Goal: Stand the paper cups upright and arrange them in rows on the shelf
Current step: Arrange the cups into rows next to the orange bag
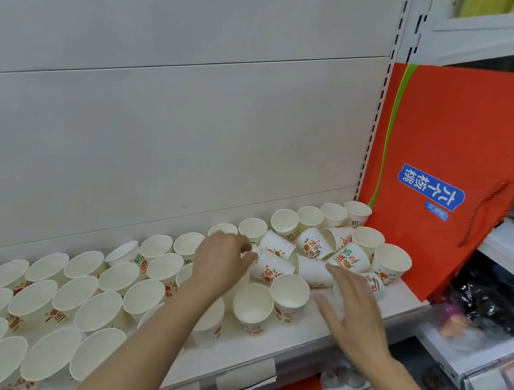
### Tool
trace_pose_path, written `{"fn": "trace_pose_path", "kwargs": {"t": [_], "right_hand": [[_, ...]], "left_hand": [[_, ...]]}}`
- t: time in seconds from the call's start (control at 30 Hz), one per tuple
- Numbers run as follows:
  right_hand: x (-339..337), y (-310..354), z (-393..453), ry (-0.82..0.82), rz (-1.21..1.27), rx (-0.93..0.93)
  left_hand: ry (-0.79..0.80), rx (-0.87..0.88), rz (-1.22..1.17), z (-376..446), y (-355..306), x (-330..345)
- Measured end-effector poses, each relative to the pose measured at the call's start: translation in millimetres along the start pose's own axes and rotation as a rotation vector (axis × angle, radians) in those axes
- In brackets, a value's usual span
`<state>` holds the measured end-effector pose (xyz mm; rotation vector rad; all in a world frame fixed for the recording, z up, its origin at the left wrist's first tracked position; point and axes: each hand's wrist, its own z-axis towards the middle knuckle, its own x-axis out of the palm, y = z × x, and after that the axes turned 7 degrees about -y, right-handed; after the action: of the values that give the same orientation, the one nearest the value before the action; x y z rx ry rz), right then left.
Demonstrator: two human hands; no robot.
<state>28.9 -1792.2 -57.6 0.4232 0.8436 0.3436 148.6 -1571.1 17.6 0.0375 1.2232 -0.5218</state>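
Many white paper cups with red and green print stand upright in rows on the white shelf [316,325], such as one cup [253,305] near the front. At the right end several cups lie tipped in a pile, among them a lying cup [271,265] and another lying cup [313,268]. My left hand [219,261] pinches the rim of the first lying cup with thumb and fingers. With fingers spread, my right hand [350,306] hovers flat over the shelf just right of the upright front cups, fingertips close to the second lying cup.
A red bag [455,155] with a blue label leans at the shelf's right end behind the pile. The grey back panel [162,126] rises behind the cups. Blurred goods sit on a lower shelf [483,351] at the right.
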Motion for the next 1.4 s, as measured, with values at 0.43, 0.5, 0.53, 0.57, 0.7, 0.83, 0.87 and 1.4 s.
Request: {"fn": "trace_pose_path", "kwargs": {"t": [0.43,0.5,0.53,0.57,0.7,0.83,0.87,1.4], "right_hand": [[-24.6,-45.6,11.3,-0.023,-0.072,-0.117],[-9.9,-30.1,32.0,-0.052,-0.023,-0.162],[-2.6,-21.8,44.1,-0.039,0.020,-0.157],[4.2,-13.0,56.7,-0.002,0.069,-0.139],[30.1,19.1,98.9,0.289,0.208,-0.007],[47.0,36.9,112.6,0.344,0.296,0.044],[48.9,36.7,113.2,0.317,0.321,0.063],[-18.1,-7.2,-9.9,0.030,0.513,0.388]], "left_hand": [[0.448,-0.404,-0.050,80.6,-19.0,42.1],[0.423,-0.431,-0.121,78.5,-21.0,34.5],[0.406,-0.435,-0.164,76.7,-21.7,29.3],[0.383,-0.440,-0.226,74.6,-21.8,24.7],[0.286,-0.413,-0.542,60.0,-23.9,4.7],[0.216,-0.364,-0.693,48.9,-29.8,-13.4],[0.136,-0.359,-0.665,48.1,-26.5,-15.1],[0.143,0.213,0.303,16.3,-14.4,3.5]]}}
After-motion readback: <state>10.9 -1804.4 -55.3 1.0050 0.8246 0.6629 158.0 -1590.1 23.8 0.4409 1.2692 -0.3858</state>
